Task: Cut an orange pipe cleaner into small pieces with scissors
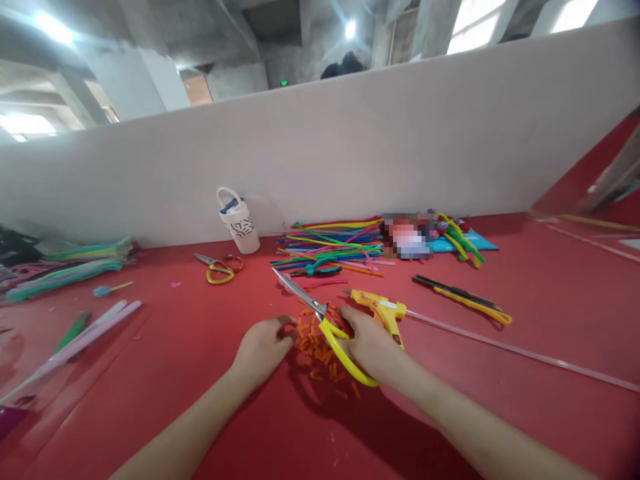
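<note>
My right hand (369, 340) grips a pair of scissors (306, 297) with one yellow and one red handle loop. Their blades look closed and point up and to the left, over the table. Beneath the scissors lies a loose pile of short orange cut pieces (323, 352). At the pile's left edge is my left hand (263, 348), its thumb and fingers brought together. What those fingertips hold, if anything, is too small to make out. Just beyond my right hand rests a yellow hot glue gun (383, 305) with a long clear glue stick (500, 345) trailing right.
Colourful pipe cleaners (330, 243) lie at the back, with teal-handled pliers (315, 269) before them. A white tumbler (240, 227) and second scissors (220, 268) stand left of these. A yellow-black tool (463, 300) lies right. More pipe cleaners (75, 267) are far left, below the white partition (320, 153).
</note>
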Tool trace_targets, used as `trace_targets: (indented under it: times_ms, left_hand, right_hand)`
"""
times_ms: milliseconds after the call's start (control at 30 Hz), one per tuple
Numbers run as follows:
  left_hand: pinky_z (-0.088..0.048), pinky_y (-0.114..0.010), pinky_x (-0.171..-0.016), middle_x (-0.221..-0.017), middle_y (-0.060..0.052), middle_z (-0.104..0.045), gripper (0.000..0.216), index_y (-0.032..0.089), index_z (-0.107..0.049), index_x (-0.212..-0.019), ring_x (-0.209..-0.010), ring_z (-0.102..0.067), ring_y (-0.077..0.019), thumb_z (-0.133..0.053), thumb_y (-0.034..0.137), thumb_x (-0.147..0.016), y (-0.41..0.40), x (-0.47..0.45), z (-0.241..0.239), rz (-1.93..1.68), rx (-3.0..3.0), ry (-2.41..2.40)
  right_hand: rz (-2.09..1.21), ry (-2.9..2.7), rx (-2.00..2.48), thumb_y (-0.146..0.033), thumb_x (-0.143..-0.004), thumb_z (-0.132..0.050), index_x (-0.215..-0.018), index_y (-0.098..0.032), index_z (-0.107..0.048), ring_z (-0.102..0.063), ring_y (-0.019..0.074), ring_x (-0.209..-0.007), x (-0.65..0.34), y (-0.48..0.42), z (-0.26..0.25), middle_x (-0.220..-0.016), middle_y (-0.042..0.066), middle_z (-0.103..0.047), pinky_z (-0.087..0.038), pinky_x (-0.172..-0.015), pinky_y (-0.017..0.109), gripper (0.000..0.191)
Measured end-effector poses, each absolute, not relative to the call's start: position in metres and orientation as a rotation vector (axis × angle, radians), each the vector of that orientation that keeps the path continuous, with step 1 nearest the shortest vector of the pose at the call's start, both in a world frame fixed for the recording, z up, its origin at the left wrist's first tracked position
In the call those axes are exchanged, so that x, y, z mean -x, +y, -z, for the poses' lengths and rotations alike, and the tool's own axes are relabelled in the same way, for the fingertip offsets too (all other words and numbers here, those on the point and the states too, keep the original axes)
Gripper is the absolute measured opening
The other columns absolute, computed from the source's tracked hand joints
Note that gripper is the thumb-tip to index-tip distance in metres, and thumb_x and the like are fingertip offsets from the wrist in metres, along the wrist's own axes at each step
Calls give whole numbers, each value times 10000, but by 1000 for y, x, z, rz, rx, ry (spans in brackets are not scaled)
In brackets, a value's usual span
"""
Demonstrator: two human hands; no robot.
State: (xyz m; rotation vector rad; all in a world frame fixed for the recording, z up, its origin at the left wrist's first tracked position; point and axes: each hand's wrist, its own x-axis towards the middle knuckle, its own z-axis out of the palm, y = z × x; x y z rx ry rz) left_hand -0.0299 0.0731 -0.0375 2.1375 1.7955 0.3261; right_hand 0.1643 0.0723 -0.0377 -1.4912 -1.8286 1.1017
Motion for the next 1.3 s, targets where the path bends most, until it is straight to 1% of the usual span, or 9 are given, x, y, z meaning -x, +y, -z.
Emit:
trace_targets:
  times_ms: [233,467,600,700,767,900,1100,1200,1300]
  left_hand:
    - [-422,-251,-751,-970,-27,-715,231,235,-673,-911,-882,-632,-185,-500,183,-768,67,38,43,-276,-2241,1720]
    - [-401,-292,-564,-673,-72,-668,171,181,-607,-749,-636,-627,-223,-438,171,-775,68,44,46,-216,-2255,1903]
    - [-427,-321,-562,-592,-49,-598,234,186,-569,-667,-580,-596,-221,-396,217,-820,60,66,42,-251,-2278,1954]
    - [-469,-365,-760,-820,-86,-634,325,172,-594,-835,-806,-614,-217,-284,243,-900,64,75,48,-380,-2354,1873]
    - [-427,-393,-912,-1030,-111,-626,341,168,-579,-1024,-1018,-576,-215,-261,216,-913,72,77,56,-441,-2395,1801]
    - [-312,-400,-1064,-1391,-94,-460,408,204,-445,-1299,-1292,-382,-210,-368,283,-906,76,83,64,-375,-2473,1580]
    - [-277,-403,-1083,-1505,-26,-222,606,303,-124,-1442,-1347,-273,-221,-391,395,-906,9,101,49,-37,-2588,1242]
    - [-316,-358,-1067,-1491,13,-230,690,353,-3,-1435,-1315,-341,-217,-425,401,-891,-26,104,39,-5,-2664,1141]
    - [-360,-319,-1039,-1465,13,-282,776,356,15,-1429,-1255,-440,-221,-487,451,-846,-47,107,34,-57,-2716,1151]
  right_hand:
    - [-1070,-1850,1503,-75,-636,-512,-659,-210,-371,-420,103,-544,-162,75,43,-596,-46,-457,-268,-495,233,197]
    - [-1060,-1871,1507,-104,-649,-520,-695,-206,-399,-446,109,-573,-163,71,44,-640,-35,-501,-282,-516,235,165]
    - [-1041,-1863,1519,-127,-663,-527,-673,-210,-375,-431,110,-574,-164,73,40,-625,-40,-473,-275,-519,238,174]
    - [-1054,-1865,1515,-132,-671,-524,-681,-207,-392,-449,114,-581,-162,73,38,-638,-32,-496,-283,-521,236,153]
    - [-1050,-1872,1517,-129,-667,-523,-677,-206,-394,-448,113,-578,-161,72,37,-634,-32,-496,-281,-521,235,151]
    - [-1002,-1894,1523,-134,-662,-533,-666,-208,-387,-425,111,-575,-163,67,34,-619,-40,-473,-269,-522,236,163]
    - [-908,-1899,1558,-82,-629,-525,-636,-213,-351,-384,104,-539,-168,70,27,-575,-56,-421,-219,-498,242,218]
    - [-874,-1911,1546,-64,-615,-519,-638,-212,-362,-391,108,-541,-169,71,27,-572,-54,-427,-218,-504,244,216]
    - [-852,-1929,1534,-59,-605,-515,-638,-209,-376,-398,109,-546,-168,69,25,-579,-47,-450,-221,-509,244,207]
